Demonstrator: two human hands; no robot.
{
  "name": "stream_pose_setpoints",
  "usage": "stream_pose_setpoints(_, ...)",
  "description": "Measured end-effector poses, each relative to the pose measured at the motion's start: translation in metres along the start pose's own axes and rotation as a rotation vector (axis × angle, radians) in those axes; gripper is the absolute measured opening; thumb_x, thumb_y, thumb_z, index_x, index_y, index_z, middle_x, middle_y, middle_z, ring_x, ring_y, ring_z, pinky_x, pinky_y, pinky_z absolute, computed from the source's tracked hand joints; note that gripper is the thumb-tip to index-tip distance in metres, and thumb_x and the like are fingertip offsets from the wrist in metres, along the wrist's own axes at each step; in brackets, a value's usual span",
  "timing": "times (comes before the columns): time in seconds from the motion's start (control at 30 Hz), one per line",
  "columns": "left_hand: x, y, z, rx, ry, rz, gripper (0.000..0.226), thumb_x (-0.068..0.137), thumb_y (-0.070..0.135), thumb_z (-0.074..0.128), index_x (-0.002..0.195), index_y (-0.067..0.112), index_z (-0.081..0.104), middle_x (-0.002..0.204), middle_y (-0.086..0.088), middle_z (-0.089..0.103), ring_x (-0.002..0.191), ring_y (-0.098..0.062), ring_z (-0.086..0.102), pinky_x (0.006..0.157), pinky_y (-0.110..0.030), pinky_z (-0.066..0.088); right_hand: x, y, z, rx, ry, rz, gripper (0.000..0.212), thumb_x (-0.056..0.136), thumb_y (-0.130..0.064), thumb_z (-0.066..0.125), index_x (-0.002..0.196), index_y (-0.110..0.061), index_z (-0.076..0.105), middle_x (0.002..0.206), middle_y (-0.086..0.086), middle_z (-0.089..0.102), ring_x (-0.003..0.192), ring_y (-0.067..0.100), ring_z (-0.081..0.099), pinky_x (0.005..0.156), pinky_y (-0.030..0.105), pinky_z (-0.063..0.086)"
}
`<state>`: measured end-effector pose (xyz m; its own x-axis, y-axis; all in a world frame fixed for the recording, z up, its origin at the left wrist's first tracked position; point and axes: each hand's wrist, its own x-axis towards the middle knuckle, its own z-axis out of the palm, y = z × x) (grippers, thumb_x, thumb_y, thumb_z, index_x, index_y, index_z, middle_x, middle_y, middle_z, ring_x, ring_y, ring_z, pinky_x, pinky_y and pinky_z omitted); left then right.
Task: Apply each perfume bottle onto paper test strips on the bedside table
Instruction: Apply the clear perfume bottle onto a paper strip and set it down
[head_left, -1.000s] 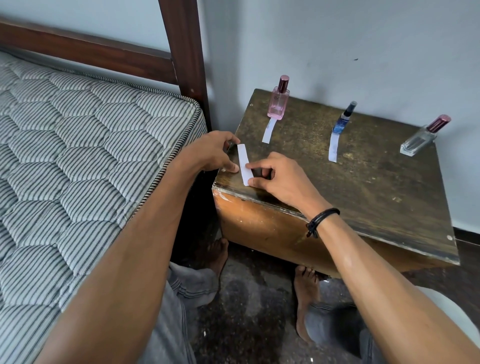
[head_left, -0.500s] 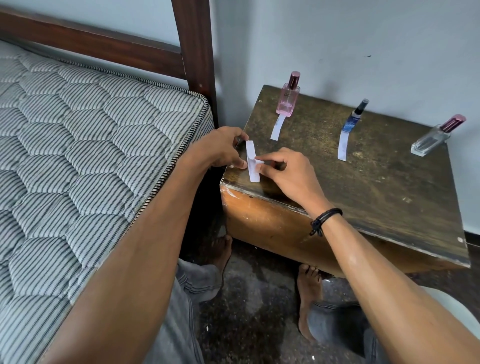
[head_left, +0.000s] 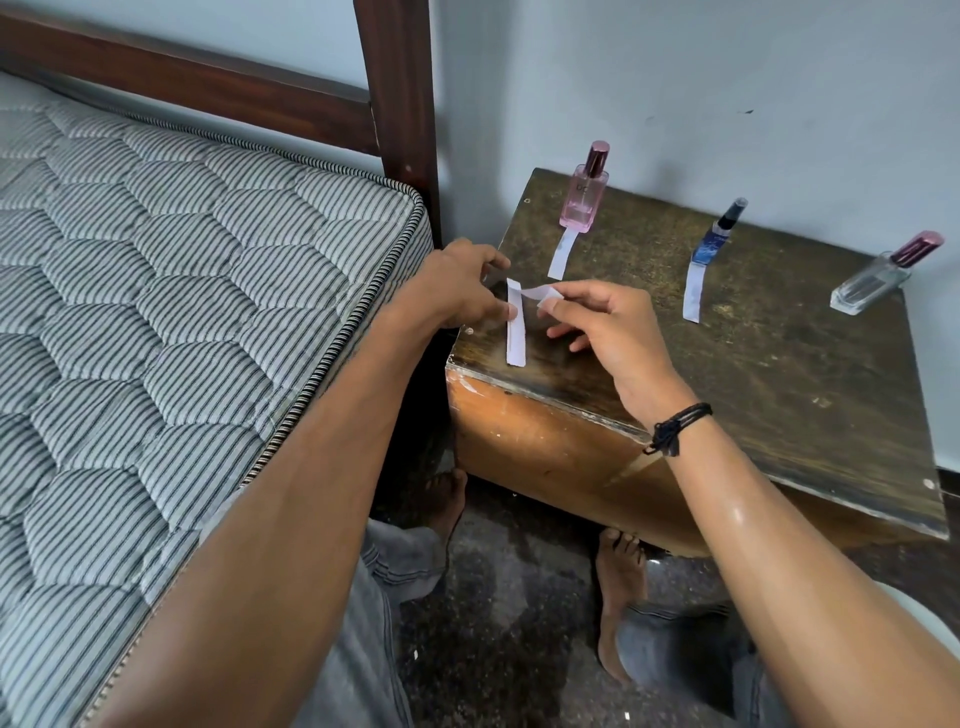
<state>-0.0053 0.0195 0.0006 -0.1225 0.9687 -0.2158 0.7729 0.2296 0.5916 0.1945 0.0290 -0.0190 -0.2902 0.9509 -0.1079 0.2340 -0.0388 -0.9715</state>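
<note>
Bedside table (head_left: 779, 389): flat strip (head_left: 516, 338) is laid near-left.
Left hand (head_left: 457, 291): flat strip is pinned by curled thumb.
Right hand (head_left: 608, 327): lifted strip (head_left: 540, 293) is pinched.

Lifting a second paper strip (head_left: 540, 292) off the flat strip (head_left: 516, 332), pinching its end in the right hand (head_left: 605, 327), curling it up and rightward above the bedside table (head_left: 727, 374).
</note>
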Motion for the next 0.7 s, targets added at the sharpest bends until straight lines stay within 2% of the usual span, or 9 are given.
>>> stream_pose_setpoints(0.07, 0.002, 0.002, 0.004, 0.020, 0.035, 0.009, 0.060, 0.081, 0.038, 0.081, 0.135, 0.027, 0.059, 0.132, -0.004, 0.054, 0.127, -0.025, 0.048, 0.110, -0.040, 0.042, 0.000, -0.002, -0.002, 0.032, -0.003, 0.024, 0.014, 0.093, -0.015, 0.072, 0.105, -0.022, 0.078, 0.091, -0.002, 0.080, 0.081, 0.018, 0.075, 0.063, 0.022, 0.051)
stream_pose_setpoints(0.17, 0.005, 0.007, 0.011, 0.024, 0.078, 0.016, 0.055, 0.082, 0.039, 0.080, 0.132, 0.025, 0.062, 0.127, -0.003, 0.057, 0.129, -0.025, 0.046, 0.111, -0.040, 0.041, 0.001, -0.004, -0.004, 0.075, -0.002, 0.062, 0.017, 0.093, -0.016, 0.073, 0.109, -0.018, 0.077, 0.092, 0.000, 0.080, 0.081, 0.016, 0.074, 0.063, 0.021, 0.051)
stream_pose_setpoints(0.3, 0.005, 0.012, 0.019, -0.003, 0.130, 0.027, 0.039, 0.084, 0.034, 0.079, 0.120, 0.020, 0.069, 0.112, -0.001, 0.068, 0.113, -0.021, 0.060, 0.100, -0.036, 0.049, 0.002, -0.006, -0.005, 0.147, 0.010, 0.104, 0.015, 0.091, -0.016, 0.075, 0.106, -0.015, 0.078, 0.092, 0.005, 0.080, 0.080, 0.016, 0.072, 0.065, 0.023, 0.049)
stream_pose_setpoints(0.37, 0.005, 0.013, 0.022, 0.001, 0.163, 0.034, 0.032, 0.086, 0.032, 0.077, 0.115, 0.021, 0.070, 0.100, 0.004, 0.066, 0.104, -0.018, 0.063, 0.088, -0.028, 0.050, 0.002, -0.006, -0.005, 0.180, 0.011, 0.120, 0.012, 0.090, -0.016, 0.075, 0.102, -0.017, 0.079, 0.092, 0.006, 0.080, 0.080, 0.017, 0.072, 0.066, 0.025, 0.049)
stream_pose_setpoints(0.43, 0.003, 0.014, 0.024, 0.002, 0.184, 0.036, 0.028, 0.087, 0.032, 0.075, 0.113, 0.023, 0.070, 0.094, 0.008, 0.063, 0.097, -0.016, 0.062, 0.081, -0.027, 0.047, 0.002, -0.006, -0.005, 0.203, 0.007, 0.128, 0.010, 0.090, -0.016, 0.075, 0.099, -0.017, 0.079, 0.092, 0.007, 0.080, 0.080, 0.018, 0.072, 0.067, 0.026, 0.049)
stream_pose_setpoints(0.57, 0.001, 0.016, 0.024, -0.005, 0.196, 0.011, 0.014, 0.088, 0.029, 0.074, 0.100, 0.024, 0.069, 0.089, 0.010, 0.062, 0.088, -0.014, 0.061, 0.077, -0.030, 0.049, 0.001, -0.009, -0.005, 0.246, 0.009, 0.138, 0.008, 0.090, -0.013, 0.073, 0.096, -0.015, 0.078, 0.091, 0.009, 0.080, 0.077, 0.018, 0.070, 0.065, 0.025, 0.046)
stream_pose_setpoints(0.7, 0.002, 0.015, 0.022, -0.051, 0.214, -0.028, 0.007, 0.087, 0.029, 0.074, 0.089, 0.026, 0.067, 0.089, 0.008, 0.066, 0.091, -0.017, 0.065, 0.079, -0.030, 0.049, 0.001, -0.009, -0.006, 0.279, -0.015, 0.143, 0.010, 0.093, -0.015, 0.069, 0.094, -0.011, 0.078, 0.089, 0.012, 0.079, 0.073, 0.019, 0.069, 0.061, 0.024, 0.046)
